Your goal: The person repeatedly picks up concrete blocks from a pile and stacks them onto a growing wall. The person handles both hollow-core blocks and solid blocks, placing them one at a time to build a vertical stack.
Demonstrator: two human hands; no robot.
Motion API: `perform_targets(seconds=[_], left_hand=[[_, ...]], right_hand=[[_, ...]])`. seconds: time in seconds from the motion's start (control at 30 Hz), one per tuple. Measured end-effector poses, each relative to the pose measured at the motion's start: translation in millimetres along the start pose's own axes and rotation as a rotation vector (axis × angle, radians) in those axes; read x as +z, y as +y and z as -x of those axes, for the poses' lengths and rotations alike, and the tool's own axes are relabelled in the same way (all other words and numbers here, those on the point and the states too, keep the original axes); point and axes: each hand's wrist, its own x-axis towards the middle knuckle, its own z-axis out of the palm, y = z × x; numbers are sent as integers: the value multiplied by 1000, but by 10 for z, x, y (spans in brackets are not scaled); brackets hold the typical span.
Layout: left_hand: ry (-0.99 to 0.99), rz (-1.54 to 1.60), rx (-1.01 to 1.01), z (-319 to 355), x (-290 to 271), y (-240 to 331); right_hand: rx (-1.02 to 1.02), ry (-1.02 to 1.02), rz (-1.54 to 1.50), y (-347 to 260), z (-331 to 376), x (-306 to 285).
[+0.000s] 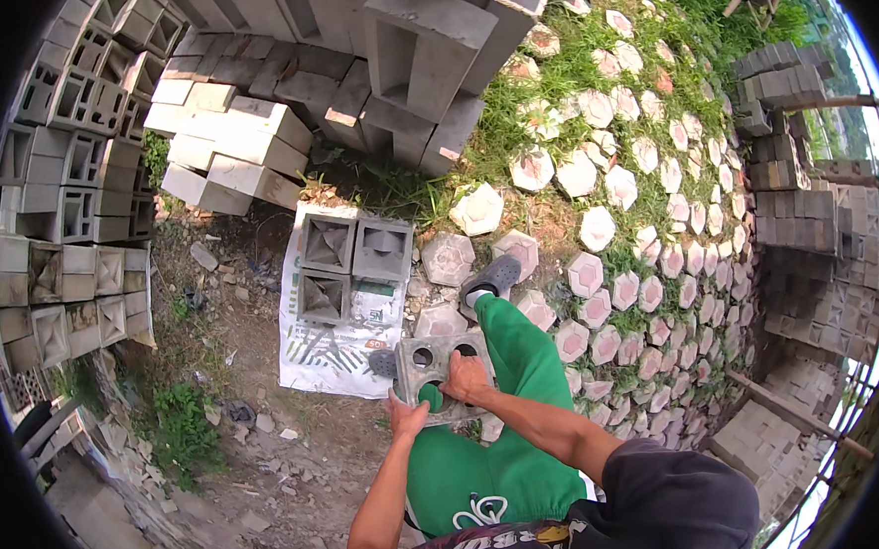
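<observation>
A grey concrete block (444, 355) with round holes is held over my green-trousered lap. My left hand (408, 413) grips its near left corner, the thumb close to one hole. With fingers curled over the block's right part, near another hole, my right hand (467, 378) grips it too; some of its fingertips are hidden. Beyond the block, a white printed sheet (300, 366) lies on the ground. On it stand three square grey blocks with recessed faces: a far left one (307, 244), a far right one (362, 266) and a nearer one (309, 314).
Hexagonal pavers (586, 274) with grass between them cover the ground to the right. Stacked pale blocks (253, 135) and a large hollow block (427, 37) stand ahead. More block stacks line the left (53, 295) and right (794, 206). Rubble lies at left.
</observation>
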Motion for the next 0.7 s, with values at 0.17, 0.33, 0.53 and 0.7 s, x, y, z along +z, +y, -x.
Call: perform_targets(seconds=[0.17, 0.33, 0.53, 0.7], left_hand=[[-148, -88, 267, 451, -80, 1212], [-65, -500, 471, 1089, 213, 3088], [-52, -562, 883, 2384, 567, 5034], [-114, -580, 1041, 2896, 1139, 6089]], right_hand=[[206, 133, -282, 483, 614, -1108], [310, 392, -534, 1366, 901, -2361], [416, 811, -679, 2194, 1726, -3793], [519, 1093, -672, 2835, 2012, -4559]])
